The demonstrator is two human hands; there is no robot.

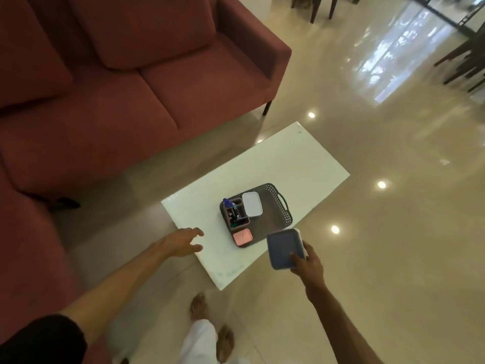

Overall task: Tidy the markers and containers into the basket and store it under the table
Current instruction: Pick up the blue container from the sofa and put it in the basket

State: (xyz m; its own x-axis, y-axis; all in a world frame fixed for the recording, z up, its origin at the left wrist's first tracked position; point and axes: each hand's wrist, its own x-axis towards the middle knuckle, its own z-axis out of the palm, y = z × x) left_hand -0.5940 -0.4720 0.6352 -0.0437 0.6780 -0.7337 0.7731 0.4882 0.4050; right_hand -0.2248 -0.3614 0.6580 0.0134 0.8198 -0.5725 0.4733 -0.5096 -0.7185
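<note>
Head view shows your right hand (305, 264) gripping a blue-lidded container (286, 249) by its near corner, thumb on the lid and fingers curled beneath, held in the air just off the table's near long edge. That corner grip leaves the far end free, probably so you can lower it into the bare part of the basket (273, 219). The container is tilted, lid facing up towards you, and its long axis runs from your hand towards the basket.

The basket sits on the white table (275, 158) near that same long edge, its long axis following the table's. Inside, at the end nearest you, a marker organiser (235, 215) holds the markers upright; a white-lidded container (252, 207) lies beside it, a small pink one (242, 237) in the near corner.

Your left hand (183, 241) hovers over the table's near short edge, fingers spread, holding nothing.
</note>
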